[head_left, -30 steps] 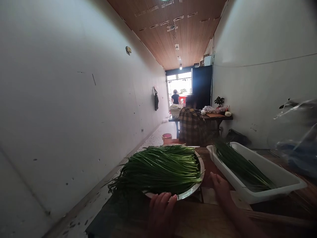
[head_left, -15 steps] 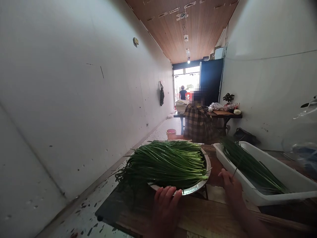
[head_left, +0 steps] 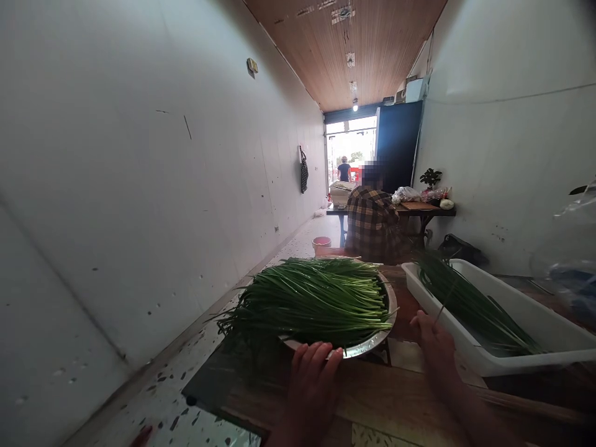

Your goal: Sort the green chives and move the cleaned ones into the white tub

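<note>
A round metal basin (head_left: 365, 347) stands on the wooden table, heaped with long green chives (head_left: 311, 298). Their pale stem ends point right, and the leaf tips droop over its left side. My left hand (head_left: 314, 372) grips the near rim, fingers curled over it. To the right of the basin, my right hand (head_left: 434, 344) is closed around a thin, dark strip (head_left: 447, 303) that slants up from the fingers; whether it is a knife seen edge-on or a leaf, I cannot tell. Beside that hand, a white plastic tub (head_left: 512, 366) holds a smaller bunch of chives (head_left: 479, 310).
Ahead, a person in a plaid shirt (head_left: 370, 220) sits at another table (head_left: 437, 212) with bags and a plant. A pinkish bucket (head_left: 321, 243) stands on the floor. Clear plastic (head_left: 575, 248) hangs at far right. Another person (head_left: 344, 171) is by the bright doorway.
The view has tilted slightly downward, so everything sits a little higher. Both hands keep nearly the same places, the left on the basin rim and the right beside the tub.
</note>
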`<state>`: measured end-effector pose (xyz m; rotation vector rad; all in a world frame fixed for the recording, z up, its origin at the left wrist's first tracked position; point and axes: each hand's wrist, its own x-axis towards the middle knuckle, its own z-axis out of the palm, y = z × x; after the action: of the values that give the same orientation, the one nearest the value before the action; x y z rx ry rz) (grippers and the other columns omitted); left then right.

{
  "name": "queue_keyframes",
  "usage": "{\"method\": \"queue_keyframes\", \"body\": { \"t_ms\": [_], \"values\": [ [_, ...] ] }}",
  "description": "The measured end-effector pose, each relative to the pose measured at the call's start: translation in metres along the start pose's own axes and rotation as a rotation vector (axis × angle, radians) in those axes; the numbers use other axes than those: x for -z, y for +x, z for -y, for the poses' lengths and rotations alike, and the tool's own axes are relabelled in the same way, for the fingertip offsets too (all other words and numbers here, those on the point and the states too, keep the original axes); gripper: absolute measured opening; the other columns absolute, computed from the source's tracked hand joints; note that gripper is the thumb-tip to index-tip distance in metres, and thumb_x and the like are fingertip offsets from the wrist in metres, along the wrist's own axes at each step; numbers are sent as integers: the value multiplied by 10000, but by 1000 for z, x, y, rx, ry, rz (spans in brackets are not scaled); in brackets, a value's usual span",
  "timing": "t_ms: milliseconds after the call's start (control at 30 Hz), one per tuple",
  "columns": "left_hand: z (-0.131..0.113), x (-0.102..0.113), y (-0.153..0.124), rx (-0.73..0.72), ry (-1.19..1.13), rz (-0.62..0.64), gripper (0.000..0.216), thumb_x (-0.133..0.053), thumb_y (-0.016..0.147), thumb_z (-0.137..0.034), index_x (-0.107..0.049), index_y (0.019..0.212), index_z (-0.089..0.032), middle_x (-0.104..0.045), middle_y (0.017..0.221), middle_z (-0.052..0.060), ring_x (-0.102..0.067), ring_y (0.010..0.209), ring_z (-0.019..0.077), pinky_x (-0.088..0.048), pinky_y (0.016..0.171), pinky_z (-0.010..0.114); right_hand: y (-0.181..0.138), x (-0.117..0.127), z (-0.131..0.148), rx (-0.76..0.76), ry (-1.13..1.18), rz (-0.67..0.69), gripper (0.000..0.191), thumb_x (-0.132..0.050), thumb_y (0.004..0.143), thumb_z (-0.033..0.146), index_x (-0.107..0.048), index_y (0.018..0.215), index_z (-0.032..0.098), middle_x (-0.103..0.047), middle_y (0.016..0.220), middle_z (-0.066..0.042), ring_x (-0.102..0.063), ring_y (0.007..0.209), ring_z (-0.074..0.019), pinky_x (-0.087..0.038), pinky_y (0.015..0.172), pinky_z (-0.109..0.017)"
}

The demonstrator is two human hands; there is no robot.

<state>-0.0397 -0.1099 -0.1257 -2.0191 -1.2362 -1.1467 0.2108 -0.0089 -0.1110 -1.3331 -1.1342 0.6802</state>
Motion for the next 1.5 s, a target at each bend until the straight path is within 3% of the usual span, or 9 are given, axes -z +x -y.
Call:
{"method": "queue_keyframes", "body": {
  "t_ms": [133,333,533,800,1033,1167,1300,1400,1500],
  "values": [
    [1,-5,-4,18,-10,-15,364,-466,799,-83,-582,1122,-204,-612,1056,69,-500,1075,180,-272,1020,397,4,-1,-7,-12,-86,71,470,-455,754,615,-522,596,177,-350,429,49,-335,440,-123,-282,452,-247],
    [2,-8,-5,12,-3,-35,350,-466,802,-92,-589,1110,-204,-616,1044,75,-501,1064,188,-277,1015,403,5,3,-11,54,-101,-7,463,-409,802,585,-540,623,178,-470,518,14,-401,499,-141,-309,492,-252],
    [2,-10,-9,34,-40,-13,374,-486,797,-97,-582,1137,-219,-609,1074,65,-491,1080,193,-270,1018,409,14,1,-19,-91,-225,106,542,-357,778,612,-602,599,163,-592,566,-49,-504,574,-205,-362,560,-296],
    [1,-8,-5,14,-25,-45,362,-457,802,-93,-593,1117,-208,-608,1058,74,-501,1069,186,-293,1007,403,21,2,-37,-74,-263,136,524,-400,768,611,-603,570,170,-642,600,-65,-551,634,-244,-389,621,-323],
    [1,-13,-2,12,0,-70,327,-497,815,-122,-601,1106,-230,-618,1033,53,-515,1043,173,-307,988,378,18,-1,-13,-16,-249,138,456,-428,750,525,-550,457,198,-610,530,-81,-538,564,-242,-394,578,-340],
    [-2,-1,11,61,10,-81,240,-513,846,-153,-627,1036,-244,-629,985,35,-526,988,150,-334,937,340,12,-2,6,47,-203,93,422,-432,758,486,-602,514,187,-642,602,-103,-553,623,-257,-400,602,-348],
    [-2,18,27,8,-34,-42,222,-470,877,-147,-630,1010,-225,-644,939,27,-525,936,135,-351,883,320,9,-4,9,44,-142,98,404,-474,741,510,-657,733,150,-663,741,-81,-553,699,-216,-415,630,-302],
    [-1,26,30,-9,-61,-1,226,-465,878,-127,-628,1009,-213,-655,921,21,-525,891,129,-358,847,308,7,-5,8,5,-95,137,448,-524,708,540,-656,843,133,-586,576,-16,-467,518,-145,-377,512,-263],
    [-1,34,28,-83,-59,29,219,-483,872,-127,-628,1019,-197,-660,915,27,-528,870,131,-366,820,309,6,-6,10,-18,-48,161,432,-573,684,536,-655,794,126,-523,491,15,-411,453,-112,-350,465,-245]
  ]
}}
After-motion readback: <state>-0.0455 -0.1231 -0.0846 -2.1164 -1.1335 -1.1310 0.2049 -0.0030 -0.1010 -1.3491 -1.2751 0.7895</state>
